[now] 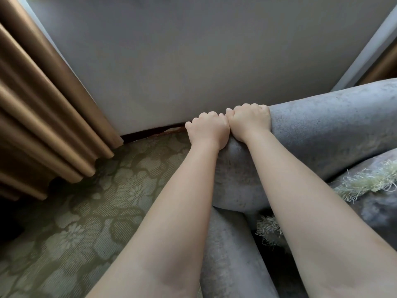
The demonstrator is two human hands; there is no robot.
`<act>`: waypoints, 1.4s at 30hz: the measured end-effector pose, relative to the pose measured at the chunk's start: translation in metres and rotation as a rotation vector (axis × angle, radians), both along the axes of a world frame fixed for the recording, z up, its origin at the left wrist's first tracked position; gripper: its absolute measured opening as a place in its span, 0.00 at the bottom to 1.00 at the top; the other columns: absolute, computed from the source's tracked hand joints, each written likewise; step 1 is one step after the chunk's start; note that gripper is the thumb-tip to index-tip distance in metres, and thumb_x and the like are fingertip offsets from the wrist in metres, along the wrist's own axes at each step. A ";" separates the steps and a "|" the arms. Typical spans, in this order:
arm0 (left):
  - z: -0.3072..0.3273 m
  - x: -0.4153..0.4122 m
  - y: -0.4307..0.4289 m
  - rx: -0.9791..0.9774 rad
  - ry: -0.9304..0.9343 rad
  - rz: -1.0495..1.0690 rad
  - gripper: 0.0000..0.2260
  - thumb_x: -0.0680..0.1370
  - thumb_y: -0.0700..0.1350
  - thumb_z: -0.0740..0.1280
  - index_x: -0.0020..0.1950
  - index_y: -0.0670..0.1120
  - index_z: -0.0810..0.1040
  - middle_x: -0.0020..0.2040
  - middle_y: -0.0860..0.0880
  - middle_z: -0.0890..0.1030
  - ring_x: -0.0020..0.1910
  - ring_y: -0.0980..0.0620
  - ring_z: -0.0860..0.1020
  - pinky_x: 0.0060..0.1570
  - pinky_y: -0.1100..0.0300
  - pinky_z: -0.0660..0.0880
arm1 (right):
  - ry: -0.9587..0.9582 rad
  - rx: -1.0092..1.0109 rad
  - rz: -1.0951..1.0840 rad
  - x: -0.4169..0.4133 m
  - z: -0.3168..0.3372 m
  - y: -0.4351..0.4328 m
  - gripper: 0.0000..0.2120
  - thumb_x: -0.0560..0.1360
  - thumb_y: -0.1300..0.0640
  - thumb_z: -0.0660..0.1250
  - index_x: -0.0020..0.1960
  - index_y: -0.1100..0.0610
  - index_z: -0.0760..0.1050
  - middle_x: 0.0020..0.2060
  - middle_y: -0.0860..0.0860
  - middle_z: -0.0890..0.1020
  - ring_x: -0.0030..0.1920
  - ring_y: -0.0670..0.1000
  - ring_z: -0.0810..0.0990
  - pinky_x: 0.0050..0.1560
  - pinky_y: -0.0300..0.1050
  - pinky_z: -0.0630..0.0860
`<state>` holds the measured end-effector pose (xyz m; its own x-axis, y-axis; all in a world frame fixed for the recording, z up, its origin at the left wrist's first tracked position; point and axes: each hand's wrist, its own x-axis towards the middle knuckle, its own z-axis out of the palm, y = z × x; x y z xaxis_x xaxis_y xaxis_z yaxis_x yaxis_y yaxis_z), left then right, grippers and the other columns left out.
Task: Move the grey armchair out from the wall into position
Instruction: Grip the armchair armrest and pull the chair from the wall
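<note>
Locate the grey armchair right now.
Head view, right side: grey armchair sits close to the wall, with left hand and right hand gripping its back's corner.

left hand (pixel 207 130): grips the grey armchair (pixel 322 134) at its back's top corner
right hand (pixel 250 120): grips beside it, touching
curtain (pixel 43 104): left, against wall (pixel 193 61)

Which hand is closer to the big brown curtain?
The left hand; it grips the armchair on the curtain side, the right hand beside it, farther off.
</note>
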<state>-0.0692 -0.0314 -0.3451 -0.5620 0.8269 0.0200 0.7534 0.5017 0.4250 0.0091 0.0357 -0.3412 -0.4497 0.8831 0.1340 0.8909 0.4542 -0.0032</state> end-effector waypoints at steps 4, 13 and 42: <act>0.000 -0.001 -0.020 0.003 0.005 -0.001 0.20 0.80 0.51 0.48 0.52 0.43 0.76 0.55 0.43 0.78 0.54 0.41 0.74 0.54 0.49 0.63 | 0.002 0.007 0.011 -0.003 0.000 -0.020 0.25 0.80 0.50 0.45 0.54 0.59 0.78 0.54 0.57 0.80 0.56 0.58 0.74 0.56 0.51 0.62; -0.005 -0.013 -0.052 -0.024 0.057 -0.019 0.20 0.81 0.51 0.48 0.55 0.42 0.76 0.56 0.43 0.78 0.55 0.40 0.74 0.54 0.49 0.63 | 0.032 -0.008 0.004 -0.016 -0.004 -0.051 0.22 0.79 0.50 0.49 0.53 0.59 0.79 0.54 0.57 0.80 0.57 0.58 0.74 0.57 0.50 0.62; -0.002 -0.009 -0.054 -0.061 -0.042 0.036 0.21 0.80 0.52 0.46 0.59 0.44 0.75 0.59 0.44 0.76 0.58 0.42 0.72 0.56 0.49 0.63 | -0.053 -0.066 0.033 -0.011 -0.002 -0.049 0.25 0.80 0.47 0.44 0.60 0.56 0.75 0.59 0.55 0.77 0.61 0.56 0.72 0.61 0.52 0.60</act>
